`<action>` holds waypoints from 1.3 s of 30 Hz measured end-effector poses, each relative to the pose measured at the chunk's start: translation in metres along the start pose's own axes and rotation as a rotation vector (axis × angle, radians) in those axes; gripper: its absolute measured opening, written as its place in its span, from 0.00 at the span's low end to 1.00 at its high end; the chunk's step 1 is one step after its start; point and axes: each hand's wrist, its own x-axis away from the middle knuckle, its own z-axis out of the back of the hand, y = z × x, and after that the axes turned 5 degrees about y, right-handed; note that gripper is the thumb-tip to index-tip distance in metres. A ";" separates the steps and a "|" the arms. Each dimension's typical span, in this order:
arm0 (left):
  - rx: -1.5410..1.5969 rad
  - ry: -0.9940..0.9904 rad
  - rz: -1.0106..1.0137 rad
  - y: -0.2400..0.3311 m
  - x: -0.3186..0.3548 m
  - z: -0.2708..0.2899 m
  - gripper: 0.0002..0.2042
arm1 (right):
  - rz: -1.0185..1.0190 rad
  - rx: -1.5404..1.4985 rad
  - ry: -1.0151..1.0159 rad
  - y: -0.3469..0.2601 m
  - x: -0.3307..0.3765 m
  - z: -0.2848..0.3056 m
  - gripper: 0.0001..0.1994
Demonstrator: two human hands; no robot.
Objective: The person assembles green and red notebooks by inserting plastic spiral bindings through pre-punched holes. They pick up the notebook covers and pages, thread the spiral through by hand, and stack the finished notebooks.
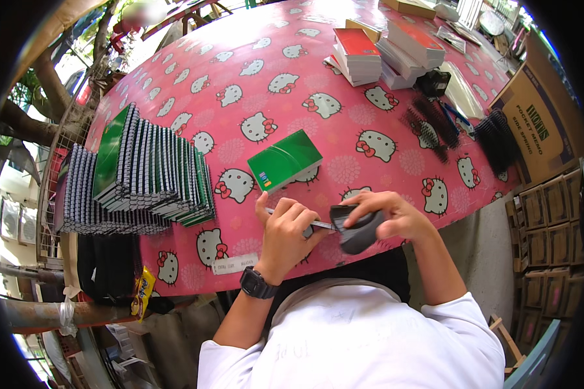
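Near the front edge of the table, my left hand (289,223) is closed around a slim grey and silver thing (319,225); its kind is unclear. My right hand (389,212) grips a dark, rounded object (358,232), perhaps a pouch or case. The silver tip between my hands meets or nearly meets the dark object; I cannot tell if they touch. Just beyond my hands lies a green-covered pocket notebook (285,161), flat and slightly turned. A white paper strip (235,264) lies left of my left wrist.
Spiral-bound green notebooks stand stacked (152,165) at left on the pink table cover (240,97). Red-topped paper blocks (358,61), black binding spirals (428,123) and a blue-handled tool (457,115) are at far right. A cardboard box (538,117) stands beside the table; a yellow packet (143,294) hangs at the left edge.
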 end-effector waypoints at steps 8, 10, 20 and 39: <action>0.030 -0.047 0.075 -0.003 0.003 -0.003 0.37 | -0.114 -0.004 0.026 0.005 -0.010 -0.009 0.27; 0.060 0.078 0.091 -0.004 0.002 0.000 0.42 | -0.133 0.375 0.104 0.009 -0.021 -0.004 0.29; 0.925 0.280 0.467 -0.033 0.026 -0.031 0.44 | -0.145 -0.105 0.080 0.014 -0.017 -0.016 0.28; 1.043 0.034 0.522 -0.043 0.028 -0.031 0.20 | -0.175 -0.293 0.006 0.006 -0.030 -0.030 0.27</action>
